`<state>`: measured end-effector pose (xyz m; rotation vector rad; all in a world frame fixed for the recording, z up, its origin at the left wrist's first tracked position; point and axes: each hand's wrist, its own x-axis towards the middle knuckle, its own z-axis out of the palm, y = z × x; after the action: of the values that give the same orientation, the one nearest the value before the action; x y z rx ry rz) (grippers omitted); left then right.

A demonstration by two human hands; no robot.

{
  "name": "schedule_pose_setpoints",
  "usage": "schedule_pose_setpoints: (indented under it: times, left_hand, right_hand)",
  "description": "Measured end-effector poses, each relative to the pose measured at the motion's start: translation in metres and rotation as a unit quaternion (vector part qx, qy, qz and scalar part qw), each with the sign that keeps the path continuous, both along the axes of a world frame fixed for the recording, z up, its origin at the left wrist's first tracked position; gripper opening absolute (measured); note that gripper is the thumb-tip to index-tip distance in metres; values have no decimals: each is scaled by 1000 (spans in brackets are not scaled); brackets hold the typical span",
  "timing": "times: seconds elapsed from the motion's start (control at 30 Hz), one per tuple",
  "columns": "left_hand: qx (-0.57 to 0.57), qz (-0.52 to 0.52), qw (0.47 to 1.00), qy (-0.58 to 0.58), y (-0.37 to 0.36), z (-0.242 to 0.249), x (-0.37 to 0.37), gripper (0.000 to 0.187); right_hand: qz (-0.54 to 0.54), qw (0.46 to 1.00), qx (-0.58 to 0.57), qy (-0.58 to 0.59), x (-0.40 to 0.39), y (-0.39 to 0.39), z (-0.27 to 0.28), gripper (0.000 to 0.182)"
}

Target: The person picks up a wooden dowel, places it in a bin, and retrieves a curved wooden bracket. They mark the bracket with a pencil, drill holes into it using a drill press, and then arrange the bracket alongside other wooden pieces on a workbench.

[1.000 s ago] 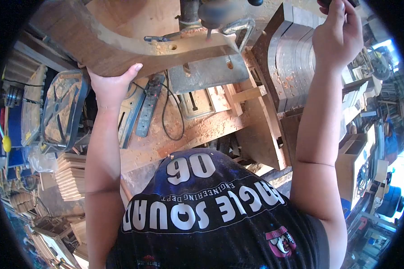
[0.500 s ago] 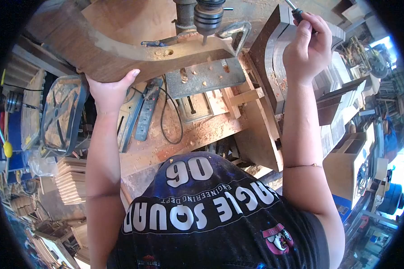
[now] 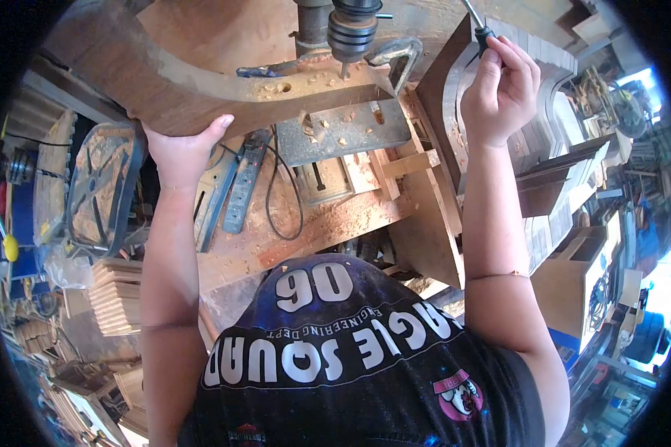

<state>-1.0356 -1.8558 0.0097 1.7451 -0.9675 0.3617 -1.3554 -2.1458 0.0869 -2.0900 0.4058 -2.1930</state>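
A thick, curved wooden piece [image 3: 173, 97] stretches from the upper left to the drill press table. My left hand [image 3: 183, 153] grips its lower edge, thumb along the near face and fingers hidden beneath. At the right end of the wood, the drill bit [image 3: 344, 71] under the chuck [image 3: 350, 36] meets the top surface, ringed by fresh chips. A round hole [image 3: 283, 88] shows to the left of the bit. My right hand [image 3: 502, 93] is closed on the black knob of the drill press lever [image 3: 484, 36]. A metal clamp [image 3: 404, 59] sits at the wood's right end.
Below the wood lies the chip-strewn metal table [image 3: 343, 135]. A power strip [image 3: 244, 186] and looped black cable [image 3: 270, 208] rest on the bench. Stacked curved boards [image 3: 455, 119] stand on the right; a dusty metal tray-like plate [image 3: 106, 186] is on the left.
My right hand has come slightly down and to the left with the lever. More wood chips lie around the bit. My left hand keeps its grip on the wood.
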Motion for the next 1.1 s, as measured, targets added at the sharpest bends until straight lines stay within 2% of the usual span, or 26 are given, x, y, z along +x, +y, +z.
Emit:
schedule_pose_setpoints:
  times: [0.07,0.4,0.47,0.57,0.6,0.63,0.73,0.83,0.93,1.03,1.1]
  left_hand:
    - [-29,1,1000,-6,-3,0,-3,87]
    - [-6,3,999,42,0,5,-7,94]
    - [-3,3,998,59,1,5,-8,95]
    - [-31,-11,998,53,-1,-1,-3,109]
    - [-26,-5,999,46,-1,-1,-3,108]
    - [-21,1,999,40,0,-1,-3,106]
    - [-21,4,999,31,-1,-5,0,104]
    - [-22,2,999,31,-1,-1,-1,104]
    - [-15,-5,999,48,-1,3,-5,103]
    - [-5,-1,999,45,1,8,-10,103]
    - [-4,1,999,39,0,10,-9,103]
  right_hand:
    - [3,1000,2,1,0,1,1,16]
    - [20,999,19,44,-16,17,27,16]
    - [41,999,-5,21,-16,19,45,17]
    - [19,1000,-16,10,-18,12,75,14]
    - [13,1000,3,0,-15,13,86,14]
    - [-66,998,-19,13,-16,5,97,22]
    - [-46,998,-20,23,-9,-8,137,25]
    - [52,993,36,100,3,-6,191,16]
    - [-105,970,106,193,25,-12,230,18]
    - [-199,922,16,333,37,-71,250,32]
    - [-3,928,-33,370,52,-121,255,39]
